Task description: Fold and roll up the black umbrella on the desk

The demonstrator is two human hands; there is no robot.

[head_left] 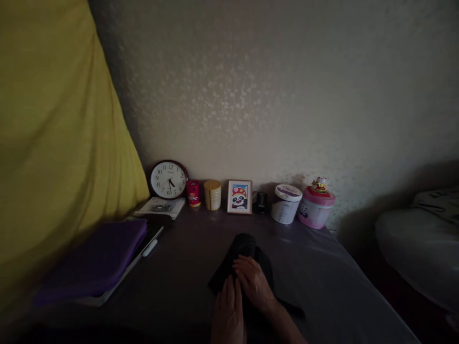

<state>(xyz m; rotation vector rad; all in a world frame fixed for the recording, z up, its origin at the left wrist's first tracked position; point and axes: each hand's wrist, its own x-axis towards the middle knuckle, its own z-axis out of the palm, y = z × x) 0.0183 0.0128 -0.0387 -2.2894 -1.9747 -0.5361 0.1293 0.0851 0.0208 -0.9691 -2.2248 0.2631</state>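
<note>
on dark tabletop [179, 272], black fabric [244, 244] points lengthwise toward wall [244, 95], left hand [229, 306] and right hand [254, 283] atop, grip unclear.

from the head, one view looks forward and down over nearby hands [254, 285] toward the wall [229, 105]

bare left hand [228, 306], bare right hand [255, 283], slim tapering fingers [230, 290], right forearm [285, 321] bare down to the lower edge of view

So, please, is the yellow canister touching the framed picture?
Apart; the head view shows a narrow gap between the yellow canister and the framed picture.
</note>
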